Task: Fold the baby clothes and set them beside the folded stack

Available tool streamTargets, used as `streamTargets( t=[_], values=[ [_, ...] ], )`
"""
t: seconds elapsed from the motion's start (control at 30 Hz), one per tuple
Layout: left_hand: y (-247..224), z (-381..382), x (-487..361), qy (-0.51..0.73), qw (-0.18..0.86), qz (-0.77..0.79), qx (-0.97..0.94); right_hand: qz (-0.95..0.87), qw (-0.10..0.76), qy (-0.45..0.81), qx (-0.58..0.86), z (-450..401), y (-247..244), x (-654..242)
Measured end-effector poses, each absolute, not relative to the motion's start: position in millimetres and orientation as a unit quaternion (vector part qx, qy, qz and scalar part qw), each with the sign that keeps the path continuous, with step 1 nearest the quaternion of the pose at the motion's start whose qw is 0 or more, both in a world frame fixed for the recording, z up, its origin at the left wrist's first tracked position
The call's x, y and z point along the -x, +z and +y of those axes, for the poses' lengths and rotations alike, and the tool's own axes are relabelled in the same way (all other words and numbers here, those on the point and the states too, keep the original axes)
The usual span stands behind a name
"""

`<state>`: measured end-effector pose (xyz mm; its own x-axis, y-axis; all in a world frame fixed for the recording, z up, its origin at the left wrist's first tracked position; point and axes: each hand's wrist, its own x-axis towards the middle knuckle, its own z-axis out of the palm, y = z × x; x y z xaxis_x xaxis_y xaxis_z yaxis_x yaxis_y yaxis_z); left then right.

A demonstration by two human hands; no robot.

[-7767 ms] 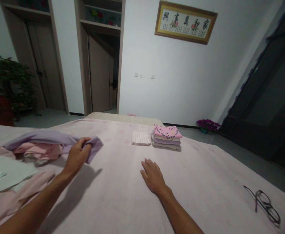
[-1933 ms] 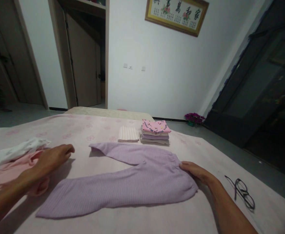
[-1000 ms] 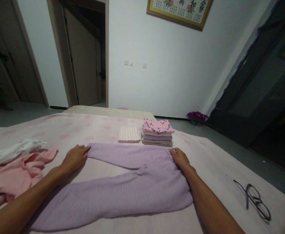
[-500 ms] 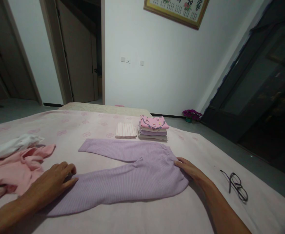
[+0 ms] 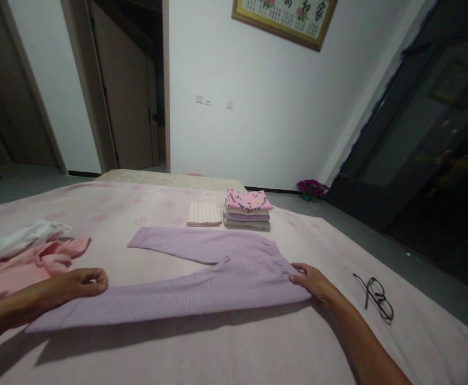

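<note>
On the bed, near side: trousers, near leg raised.
Left hand pinches that leg towards its cuff, right hand pinches the waist; lifting seems the step in hand, and the next move likely calls for firm, level grips.

Trousers across near middle of the sheet, waist right, legs left, near leg clear of it; loose garments left of the far leg, eyeglasses well apart on the right. Far of the trousers, a folded cloth, clothes stack just to its right. Beyond the sheet: doors left, potted flowers on floor right, framed picture on far wall.
</note>
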<state>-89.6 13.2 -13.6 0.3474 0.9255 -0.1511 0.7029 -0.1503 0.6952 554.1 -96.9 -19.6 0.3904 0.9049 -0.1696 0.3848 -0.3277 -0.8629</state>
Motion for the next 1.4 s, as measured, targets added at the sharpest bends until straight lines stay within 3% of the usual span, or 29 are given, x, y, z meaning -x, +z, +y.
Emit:
streamTargets(
  t=[0.13,0.23,0.43,0.6,0.7,0.83,0.97,1.07,1.2,1.4],
  values=[
    [-12.3,10.5,81.2,0.034,0.225,0.578,-0.784,-0.523,0.172,0.147,0.822,-101.5,-1.1,-548.2],
    [1.0,-1.0,55.6,0.036,0.084,0.589,-0.803,-0.570,0.097,0.032,0.815,-100.6,14.2,-521.6],
    [12.6,-21.9,-32.0,0.083,0.106,0.481,-0.866,-0.725,0.182,0.048,0.662,-81.7,14.6,-431.0],
    [-23.7,-37.6,-79.0,0.156,0.069,0.390,-0.905,-0.811,0.105,0.087,0.569,-78.5,0.9,-373.5],
    [-48.8,-39.5,-78.4,0.185,0.013,0.353,-0.917,-0.842,0.051,0.117,0.525,-84.2,-4.3,-362.2],
    [-61.5,-30.9,-60.6,0.186,0.001,0.349,-0.918,-0.843,0.045,0.111,0.524,-85.6,-7.3,-366.2],
    [-64.2,-20.1,-45.3,0.202,0.010,0.362,-0.910,-0.840,0.134,0.059,0.523,-90.2,-6.6,-365.6],
    [-62.0,-16.7,-42.8,0.219,0.025,0.388,-0.895,-0.874,0.214,0.015,0.436,-108.7,-2.4,-351.8],
    [-45.5,-16.5,-48.3,0.215,0.044,0.424,-0.879,-0.934,0.155,-0.033,0.319,-138.6,2.9,-328.3],
    [-20.7,-31.3,-35.7,0.282,0.028,0.381,-0.880,-0.899,0.132,-0.067,0.412,-138.8,-3.5,-331.0]
  ],
)
